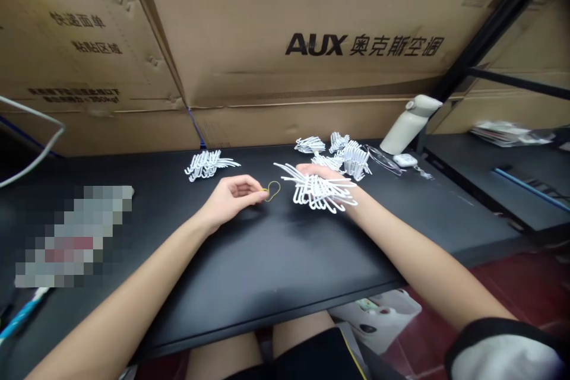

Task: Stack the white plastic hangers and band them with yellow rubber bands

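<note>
Between the thumb and fingers of my left hand [236, 197] is a thin yellow rubber band [275, 190], hanging in a small loop. My right hand [323, 171] is closed around a bundle of white hooks [318, 191], which fan out and hide most of its fingers. The two hands are apart, above the black table [267, 273]. To the left lies another bunch of white hooks [207, 164]. Behind my right hand sit several more white hook bunches [355, 160] close together.
At the back right a white bottle [409, 124] stands tilted, near a white earphone case [405, 160] and glasses [383, 159]. Large cardboard boxes [249, 71] rise behind the table. A blurred-out flat object [75, 237] lies at left with a blue cable [22, 316].
</note>
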Motion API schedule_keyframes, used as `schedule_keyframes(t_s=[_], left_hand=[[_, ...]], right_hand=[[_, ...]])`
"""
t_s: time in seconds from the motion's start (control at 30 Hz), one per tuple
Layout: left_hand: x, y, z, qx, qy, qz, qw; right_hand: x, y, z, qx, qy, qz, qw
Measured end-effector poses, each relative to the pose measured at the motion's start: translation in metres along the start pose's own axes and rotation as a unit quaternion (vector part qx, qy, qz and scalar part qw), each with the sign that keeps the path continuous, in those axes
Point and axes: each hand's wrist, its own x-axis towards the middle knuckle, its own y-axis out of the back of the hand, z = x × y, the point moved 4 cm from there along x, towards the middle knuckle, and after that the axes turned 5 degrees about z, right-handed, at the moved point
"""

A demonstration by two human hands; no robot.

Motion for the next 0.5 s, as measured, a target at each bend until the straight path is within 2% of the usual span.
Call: schedule_keyframes(t_s=[0.1,0.27,0.5], left_hand=[[0.002,0.0,-0.004,0.015,-0.001,0.032,0.999],[0.004,0.002,-0.009,0.028,-0.008,0.032,0.999],[0.007,0.006,-0.013,0.035,-0.028,0.038,0.998]], right_hand=[[0.005,0.0,0.007,0.004,0.007,0.034,0.999],[0.01,0.006,0.015,0.013,-0.031,0.08,0.996],[0.013,0.002,0.021,0.008,-0.02,0.065,0.998]])
